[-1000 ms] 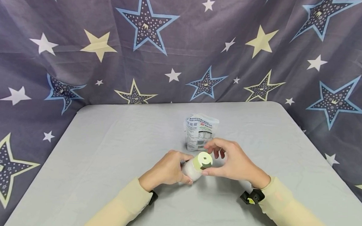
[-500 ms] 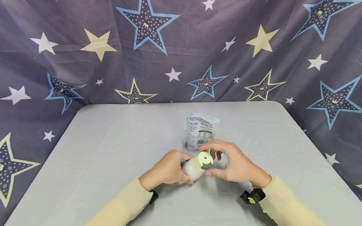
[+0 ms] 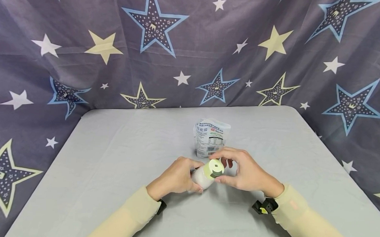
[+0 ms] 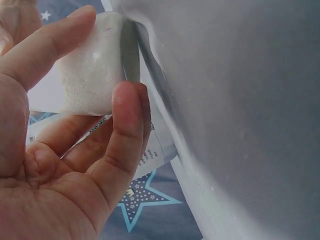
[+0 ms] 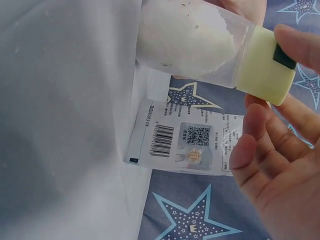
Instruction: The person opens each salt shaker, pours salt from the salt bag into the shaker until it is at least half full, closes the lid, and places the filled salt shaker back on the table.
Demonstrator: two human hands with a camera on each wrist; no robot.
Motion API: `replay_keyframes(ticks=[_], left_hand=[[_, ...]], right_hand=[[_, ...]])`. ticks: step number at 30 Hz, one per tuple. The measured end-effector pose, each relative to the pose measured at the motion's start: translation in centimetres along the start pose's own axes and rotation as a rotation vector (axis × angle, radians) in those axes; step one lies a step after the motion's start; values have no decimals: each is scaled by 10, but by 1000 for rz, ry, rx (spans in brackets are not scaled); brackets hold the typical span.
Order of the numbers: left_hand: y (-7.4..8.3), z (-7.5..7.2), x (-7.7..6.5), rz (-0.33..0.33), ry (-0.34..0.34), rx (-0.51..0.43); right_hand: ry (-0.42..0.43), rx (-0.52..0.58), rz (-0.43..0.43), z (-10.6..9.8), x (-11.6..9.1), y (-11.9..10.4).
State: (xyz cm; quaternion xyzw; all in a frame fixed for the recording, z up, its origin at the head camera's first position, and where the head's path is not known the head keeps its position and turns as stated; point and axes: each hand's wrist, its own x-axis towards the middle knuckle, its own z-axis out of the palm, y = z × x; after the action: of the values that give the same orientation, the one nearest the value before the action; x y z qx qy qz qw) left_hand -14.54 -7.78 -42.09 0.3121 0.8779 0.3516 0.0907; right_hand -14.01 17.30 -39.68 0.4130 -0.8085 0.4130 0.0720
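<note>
A clear seasoning bottle, partly filled with white granules, leans to the right on the grey-covered table. My left hand grips its body between thumb and fingers; in the left wrist view the thumb lies along the bottle's wall. The pale yellow-green cap has a dark green tab on one side. My right hand pinches this cap, thumb beside the tab and index finger across on the other side. The other right fingers curl loosely below the cap.
Just behind the bottle stands a printed salt bag, its barcode and QR code facing me. The grey table cover reaches back to a dark curtain with stars. A black device is strapped at my right wrist.
My right index finger has come in from beside the bag onto the cap. The right thumb lifted off slightly, then came back to the cap. The left hand's grip is unchanged.
</note>
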Motion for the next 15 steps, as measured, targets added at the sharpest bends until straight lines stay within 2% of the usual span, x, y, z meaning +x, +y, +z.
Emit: replay_keyframes(ticks=[15], left_hand=[[-1, 2, 0, 4, 6, 13]], right_hand=[[56, -42, 63, 5, -1, -3]])
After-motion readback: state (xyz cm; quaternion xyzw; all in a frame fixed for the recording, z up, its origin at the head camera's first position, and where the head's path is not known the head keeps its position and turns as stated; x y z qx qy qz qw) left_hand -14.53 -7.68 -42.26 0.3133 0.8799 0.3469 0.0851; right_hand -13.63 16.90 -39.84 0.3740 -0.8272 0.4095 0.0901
